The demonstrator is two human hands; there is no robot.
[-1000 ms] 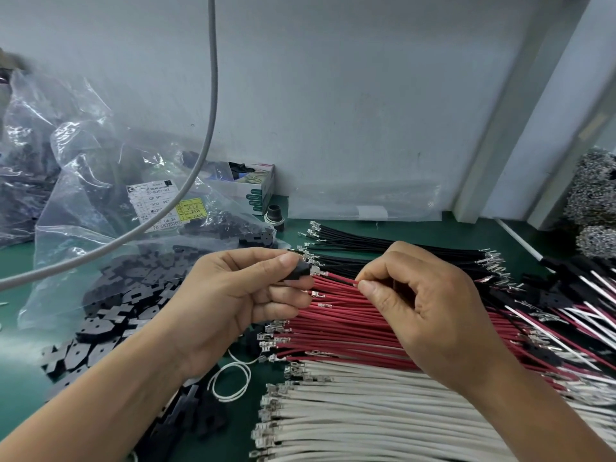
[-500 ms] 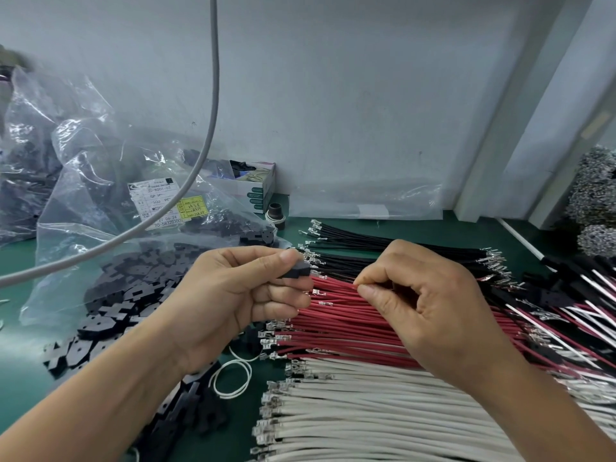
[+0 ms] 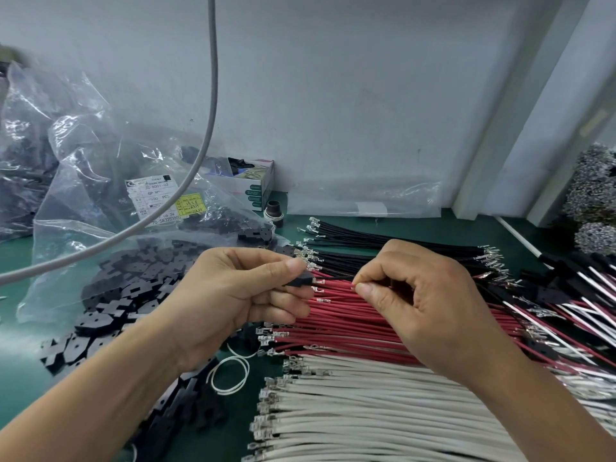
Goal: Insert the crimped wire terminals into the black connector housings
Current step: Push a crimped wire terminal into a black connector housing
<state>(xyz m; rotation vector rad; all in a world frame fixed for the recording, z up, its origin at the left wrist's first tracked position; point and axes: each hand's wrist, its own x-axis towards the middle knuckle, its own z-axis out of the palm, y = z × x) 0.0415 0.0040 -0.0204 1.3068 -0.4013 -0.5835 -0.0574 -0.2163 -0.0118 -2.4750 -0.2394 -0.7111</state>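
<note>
1. Clear plastic bags, far left against the wall; one carries a white printed label with a yellow sticker.
2. Grey cable, hanging from above and curving down to the left across the bags.
3. Loose black connector housings, heaped on the green bench mat and spilling from the open bag mouth.
4. Small open carton, standing at the wall behind the heap.
5. Left hand, raised above the mat. Thumb and forefinger pinch one black connector housing; the remaining fingers are curled beneath it.
6. White wire loop, lying on the mat below the left hand.
7. Black wire, running between the two hands; its left end meets the held housing, where a metal terminal glints. Whether the terminal is seated cannot be told.
8. Three rows of crimped wires laid on the mat, terminals to the left: black wires farthest, red wires in the middle, white wires nearest.
9. Right hand, over the red row. Thumb and forefinger are pressed together on the black wire; the other fingers are curled into the palm.
10. Finished assemblies, black housings with mixed wires, piled at far right.
11. Grey tangled bundles, at the right edge beside the wall.
</note>
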